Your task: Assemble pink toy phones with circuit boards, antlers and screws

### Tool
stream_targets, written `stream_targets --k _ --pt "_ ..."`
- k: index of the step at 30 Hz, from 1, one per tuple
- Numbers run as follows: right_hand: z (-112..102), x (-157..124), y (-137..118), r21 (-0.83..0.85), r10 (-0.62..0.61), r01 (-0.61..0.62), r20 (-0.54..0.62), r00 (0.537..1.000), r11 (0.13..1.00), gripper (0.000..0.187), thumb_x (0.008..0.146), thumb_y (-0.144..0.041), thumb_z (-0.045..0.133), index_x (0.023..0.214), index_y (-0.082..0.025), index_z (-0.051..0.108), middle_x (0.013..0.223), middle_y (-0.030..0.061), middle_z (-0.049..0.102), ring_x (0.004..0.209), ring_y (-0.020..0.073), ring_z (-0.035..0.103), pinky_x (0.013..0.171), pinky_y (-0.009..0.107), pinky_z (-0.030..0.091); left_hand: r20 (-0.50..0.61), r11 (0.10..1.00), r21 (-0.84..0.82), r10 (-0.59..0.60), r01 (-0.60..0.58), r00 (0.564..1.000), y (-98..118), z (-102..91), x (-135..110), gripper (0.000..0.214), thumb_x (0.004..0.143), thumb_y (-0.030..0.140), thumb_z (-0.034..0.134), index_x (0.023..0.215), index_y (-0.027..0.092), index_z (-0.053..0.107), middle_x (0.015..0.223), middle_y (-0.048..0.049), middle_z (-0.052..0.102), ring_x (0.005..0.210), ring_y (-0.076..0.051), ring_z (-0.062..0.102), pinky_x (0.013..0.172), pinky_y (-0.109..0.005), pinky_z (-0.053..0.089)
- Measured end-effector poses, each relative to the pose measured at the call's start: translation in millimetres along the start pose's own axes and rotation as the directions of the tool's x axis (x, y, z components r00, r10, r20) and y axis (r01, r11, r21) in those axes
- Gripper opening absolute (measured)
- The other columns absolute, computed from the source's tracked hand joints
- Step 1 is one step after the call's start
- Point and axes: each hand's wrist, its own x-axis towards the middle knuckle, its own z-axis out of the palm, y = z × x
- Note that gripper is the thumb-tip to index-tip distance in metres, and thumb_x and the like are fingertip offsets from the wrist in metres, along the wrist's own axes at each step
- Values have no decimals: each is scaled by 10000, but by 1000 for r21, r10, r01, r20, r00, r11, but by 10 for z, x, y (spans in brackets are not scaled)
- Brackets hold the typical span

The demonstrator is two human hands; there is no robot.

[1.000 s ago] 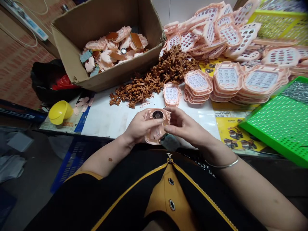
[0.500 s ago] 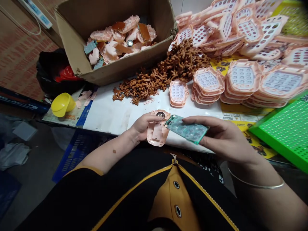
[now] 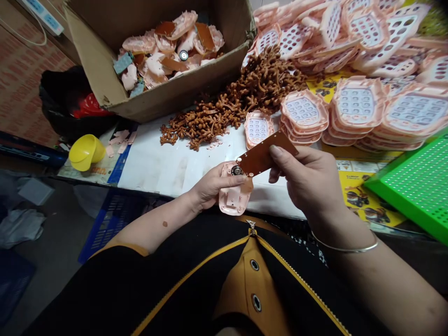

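My left hand (image 3: pixel 210 185) grips a pink plastic toy-phone shell (image 3: pixel 235 197) with a small round speaker (image 3: pixel 237 171) set in its top end. My right hand (image 3: pixel 305 176) pinches a small circuit board (image 3: pixel 264 153), brown side up, by its right end. The board's left corner touches the shell near the speaker. Both hands hover over the white sheet (image 3: pixel 164 165) at the table's near edge.
A cardboard box (image 3: pixel 164 100) with pink shells and boards stands at the back left. Brown rubber pieces (image 3: pixel 231 105) lie heaped beside it. Stacks of pink keypad fronts (image 3: pixel 353 105) fill the right. A green perforated tray (image 3: pixel 416 184) sits at right, a yellow cup (image 3: pixel 86 151) at left.
My right hand pulled a board away from the shell, then turned it from green side up to brown side up and lifted it against the shell's speaker end.
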Motion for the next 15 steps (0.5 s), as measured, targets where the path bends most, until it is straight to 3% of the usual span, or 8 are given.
stream_targets --k 3,6,11,15 --pt "95 23 24 188 169 -170 25 985 967 360 648 -477 858 623 -191 641 476 -38 597 398 79 528 402 211 457 -43 992 94 84 -79 996 -18 78 10 421 648 259 877 1002 145 679 950 -46 706 866 -150 644 857 -284 470" --pt "166 24 26 258 286 -298 82 955 919 363 596 -431 880 679 -176 636 475 -39 611 368 77 537 375 186 462 -53 982 142 132 -123 990 -54 121 18 390 660 271 867 968 144 665 929 -49 706 873 -161 652 887 -315 473" --pt "166 2 21 268 317 -333 101 943 904 310 607 -348 852 713 -173 619 496 -38 639 371 77 554 380 173 473 -180 949 278 206 -151 962 -102 104 17 411 685 271 836 1020 145 635 1013 -74 717 957 -188 655 917 -340 469" --pt "140 -11 -1 251 295 -305 77 952 919 268 637 -283 819 792 -173 630 507 -47 640 403 79 573 406 169 500 -193 919 366 229 -146 954 -103 115 23 414 697 270 811 1045 139 628 1080 -100 718 1024 -218 650 960 -364 452"
